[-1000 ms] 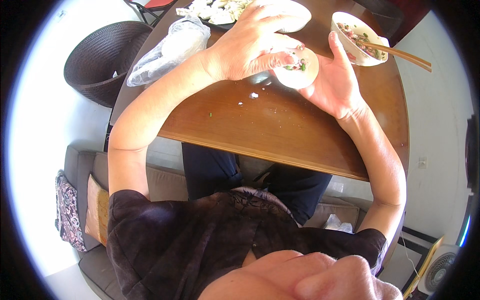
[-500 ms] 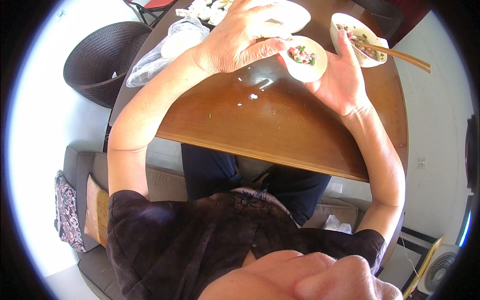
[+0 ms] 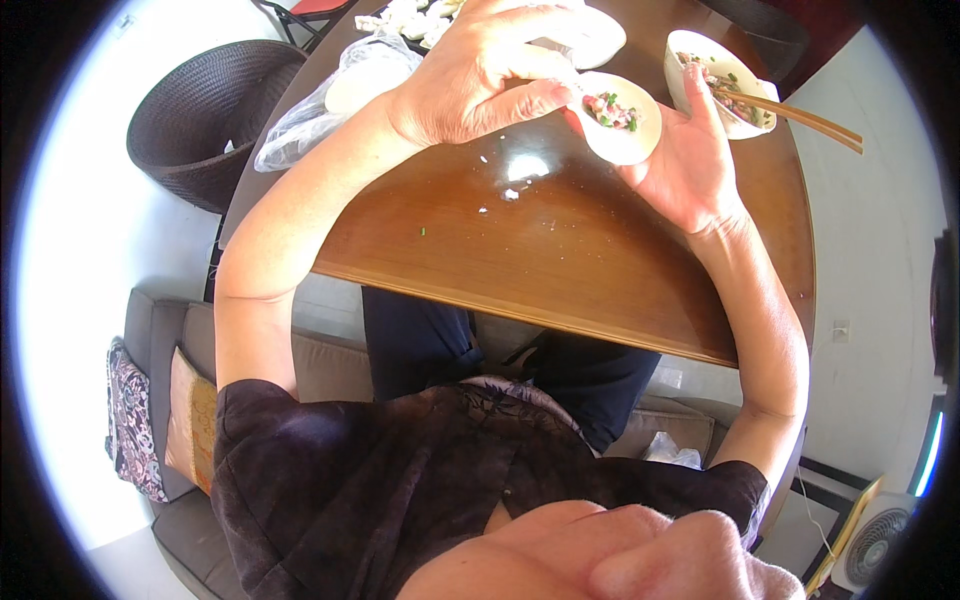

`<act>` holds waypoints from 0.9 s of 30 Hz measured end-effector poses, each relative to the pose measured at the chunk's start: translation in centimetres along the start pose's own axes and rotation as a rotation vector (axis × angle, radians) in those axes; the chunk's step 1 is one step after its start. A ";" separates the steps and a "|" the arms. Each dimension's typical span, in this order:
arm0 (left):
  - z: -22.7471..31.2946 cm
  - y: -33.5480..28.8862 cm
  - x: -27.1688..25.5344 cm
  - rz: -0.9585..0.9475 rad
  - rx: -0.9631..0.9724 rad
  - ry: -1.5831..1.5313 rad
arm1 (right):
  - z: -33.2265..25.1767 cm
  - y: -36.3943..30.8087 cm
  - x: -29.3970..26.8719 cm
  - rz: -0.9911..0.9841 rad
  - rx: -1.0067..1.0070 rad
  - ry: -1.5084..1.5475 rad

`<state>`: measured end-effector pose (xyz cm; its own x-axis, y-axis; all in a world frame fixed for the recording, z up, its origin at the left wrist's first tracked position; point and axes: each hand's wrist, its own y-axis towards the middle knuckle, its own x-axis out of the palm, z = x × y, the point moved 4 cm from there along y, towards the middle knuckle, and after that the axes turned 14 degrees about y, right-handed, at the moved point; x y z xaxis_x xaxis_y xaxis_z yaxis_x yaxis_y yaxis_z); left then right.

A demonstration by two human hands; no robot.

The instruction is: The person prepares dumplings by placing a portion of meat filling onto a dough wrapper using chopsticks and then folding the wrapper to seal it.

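Note:
A round dumpling wrapper [image 3: 642,140] with a small heap of pink meat filling and chopped greens [image 3: 611,112] in its middle is held up over the table. My right hand [image 3: 697,165] supports it from the right, fingers under it and thumb raised. At its left edge, the thumb and fingers of my left hand [image 3: 490,85] pinch the rim. Beyond my right hand stands a white bowl [image 3: 683,45] of the same filling, with wooden chopsticks [image 3: 815,118] across it. A white dish [image 3: 603,40] lies partly hidden behind my left hand.
Finished dumplings [image 3: 400,18] sit on a dark tray at the far left. A clear plastic bag [image 3: 305,130] with pale round wrappers lies beside my left forearm. White crumbs dot the brown table [image 3: 530,250]. A dark wicker chair [image 3: 190,120] stands off the table's left edge.
My hands have barely moved; the wrapper and filling shift very slightly to the right in the picture. The hold on the wrapper looks the same.

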<state>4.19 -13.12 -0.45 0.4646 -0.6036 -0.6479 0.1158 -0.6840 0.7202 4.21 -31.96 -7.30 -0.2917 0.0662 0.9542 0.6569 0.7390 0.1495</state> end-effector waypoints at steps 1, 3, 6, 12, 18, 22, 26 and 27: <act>-0.1 0.1 0.1 0.002 0.003 -0.002 | -0.1 -0.1 0.0 0.001 -0.004 -0.002; -0.1 0.3 0.2 0.036 0.028 -0.079 | 0.0 -0.2 0.4 -0.116 0.092 0.048; 0.1 0.0 0.2 0.006 -0.002 -0.032 | -0.4 -0.3 -0.1 0.181 -0.083 -0.175; 0.7 0.2 0.3 0.094 0.015 -0.019 | -1.3 -0.5 -0.9 0.030 0.023 -0.079; 1.5 1.0 -0.3 -0.162 -0.051 0.105 | -0.8 -0.5 -0.4 0.221 -0.115 -0.186; 0.6 0.1 0.5 -0.007 0.043 0.077 | -0.7 -0.4 -0.2 0.155 -0.065 -0.137; 0.7 0.0 0.3 -0.029 0.035 0.106 | -0.9 -0.4 -0.4 0.123 -0.037 -0.123; 0.7 -0.1 0.4 -0.010 0.068 0.121 | -0.9 -0.4 -0.3 0.112 -0.030 -0.124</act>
<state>3.75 -13.58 -0.89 0.5671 -0.5455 -0.6171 0.0630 -0.7183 0.6928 4.63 -32.88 -7.44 -0.2979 0.2304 0.9264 0.7100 0.7021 0.0537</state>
